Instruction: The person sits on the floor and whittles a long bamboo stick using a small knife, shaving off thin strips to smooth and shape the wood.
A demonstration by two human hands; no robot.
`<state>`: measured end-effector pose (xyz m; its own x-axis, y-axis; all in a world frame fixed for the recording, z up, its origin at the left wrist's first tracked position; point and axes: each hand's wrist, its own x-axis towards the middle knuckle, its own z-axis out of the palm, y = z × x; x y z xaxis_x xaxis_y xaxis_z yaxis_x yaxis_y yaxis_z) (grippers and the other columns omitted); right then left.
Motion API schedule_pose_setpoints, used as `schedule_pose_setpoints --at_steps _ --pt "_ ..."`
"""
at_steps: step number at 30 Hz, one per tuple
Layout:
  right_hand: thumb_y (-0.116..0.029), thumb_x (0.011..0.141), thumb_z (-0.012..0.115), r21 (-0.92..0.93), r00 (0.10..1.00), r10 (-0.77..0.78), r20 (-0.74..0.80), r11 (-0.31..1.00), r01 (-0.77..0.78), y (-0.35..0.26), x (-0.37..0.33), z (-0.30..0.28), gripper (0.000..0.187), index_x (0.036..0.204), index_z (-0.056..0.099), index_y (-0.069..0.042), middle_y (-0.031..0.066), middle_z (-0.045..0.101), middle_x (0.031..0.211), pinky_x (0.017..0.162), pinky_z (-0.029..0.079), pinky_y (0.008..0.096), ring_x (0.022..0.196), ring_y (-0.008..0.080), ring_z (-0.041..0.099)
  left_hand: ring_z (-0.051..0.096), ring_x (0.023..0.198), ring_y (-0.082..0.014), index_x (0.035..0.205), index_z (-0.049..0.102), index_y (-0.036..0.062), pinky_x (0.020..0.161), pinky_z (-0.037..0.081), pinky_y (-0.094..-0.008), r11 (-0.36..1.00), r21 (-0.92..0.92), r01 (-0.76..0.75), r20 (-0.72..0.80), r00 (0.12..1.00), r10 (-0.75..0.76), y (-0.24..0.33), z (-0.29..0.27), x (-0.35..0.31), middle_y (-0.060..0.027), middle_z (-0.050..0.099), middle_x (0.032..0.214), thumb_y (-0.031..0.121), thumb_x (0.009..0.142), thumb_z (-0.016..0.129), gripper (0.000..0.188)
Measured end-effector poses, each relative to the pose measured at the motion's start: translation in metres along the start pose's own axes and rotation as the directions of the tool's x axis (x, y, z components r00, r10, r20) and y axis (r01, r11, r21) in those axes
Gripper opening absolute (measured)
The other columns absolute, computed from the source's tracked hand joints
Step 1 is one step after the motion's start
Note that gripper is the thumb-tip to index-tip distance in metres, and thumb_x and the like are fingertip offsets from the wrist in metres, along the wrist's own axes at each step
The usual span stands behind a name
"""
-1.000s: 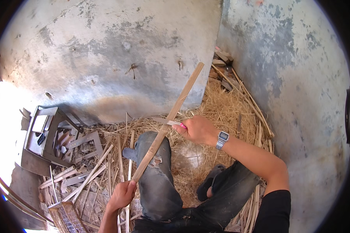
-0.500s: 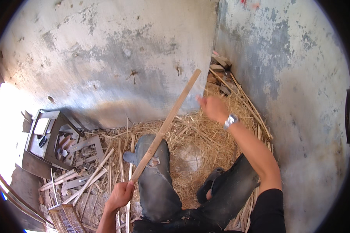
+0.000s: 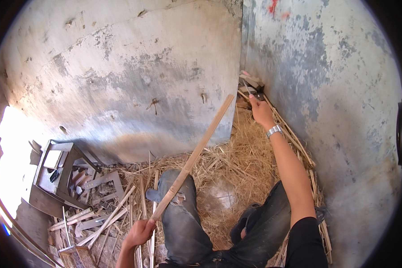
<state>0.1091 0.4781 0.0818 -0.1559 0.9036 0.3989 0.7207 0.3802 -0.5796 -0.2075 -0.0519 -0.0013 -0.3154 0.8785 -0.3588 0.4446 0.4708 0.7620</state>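
Your left hand (image 3: 140, 232) aptly grips the likely light, stiff strip (image 3: 195, 155) at lower left; your right hand (image 3: 262, 112) grips a knife (image 3: 248, 88).

The strip of wood (image 3: 195, 153) is showing pale tan with darker brown marks toward its near end, while the straw (image 3: 251, 136) on the floor is glowing golden yellow. The jeans (image 3: 183, 232) are showing faded grey-blue, paling at the left knee; the sleeve (image 3: 306, 243) on the right is looking plain black, and the watch (image 3: 274, 130) is gleaming silver. The far wall (image 3: 120, 89) is wearing cream with blotchy grey patches, and the right wall (image 3: 344, 111) is displaying mottled blue-grey with red smudges at its far end.
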Motion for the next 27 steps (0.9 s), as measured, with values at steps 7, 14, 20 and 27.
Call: schedule_pose_setpoints --at_steps 7,14,20,27 --pt "-0.057 0.097 0.063 0.442 0.996 -0.073 0.054 0.896 0.042 -0.032 -0.046 -0.008 0.059 0.097 0.076 0.000 0.0053 0.069 0.076 0.068 0.048 0.0338 0.069 0.0153 0.062 0.042 0.050 -0.0086 0.076 0.056 0.0046 0.046 0.035 -0.0284 0.944 -0.298 0.143 0.230 0.970 -0.075 -0.002 -0.004 0.006 0.0033 0.046 0.059 0.043 0.112 0.047 0.053" --pt "-0.042 0.093 0.076 0.425 0.987 -0.151 0.051 0.898 0.115 -0.080 -0.096 -0.049 0.041 0.087 0.073 -0.002 -0.0027 0.053 0.063 0.056 0.036 0.0301 0.059 0.0079 0.044 0.032 0.049 -0.0085 0.080 0.053 0.0059 0.046 0.028 -0.0262 0.805 -0.538 0.250 0.409 0.912 -0.010 0.024 0.017 -0.029 0.0045 0.035 0.059 0.048 0.111 0.047 0.052" --pt "-0.043 0.096 0.073 0.590 0.993 -0.057 0.103 0.807 -0.015 -0.082 -0.133 -0.068 0.045 0.076 0.063 -0.004 -0.0060 0.042 0.060 0.052 0.028 0.0299 0.056 0.0055 0.035 0.036 0.045 -0.0123 0.077 0.048 0.0082 0.044 0.032 -0.0271 0.488 -0.604 0.630 0.792 0.541 0.281 -0.012 0.051 -0.032 0.0006 0.037 0.056 0.061 0.108 0.038 0.062" --pt "-0.046 0.099 0.071 0.671 0.973 -0.063 0.223 0.734 -0.106 -0.086 -0.157 -0.085 0.045 0.081 0.064 -0.005 -0.0074 0.043 0.060 0.050 0.027 0.0267 0.054 0.0036 0.035 0.049 0.056 -0.0119 0.093 0.055 0.0036 0.049 0.041 -0.0243 0.638 -0.690 0.342 0.680 0.608 0.409 0.023 0.078 -0.038 -0.0056 0.051 0.071 0.062 0.106 0.041 0.062"
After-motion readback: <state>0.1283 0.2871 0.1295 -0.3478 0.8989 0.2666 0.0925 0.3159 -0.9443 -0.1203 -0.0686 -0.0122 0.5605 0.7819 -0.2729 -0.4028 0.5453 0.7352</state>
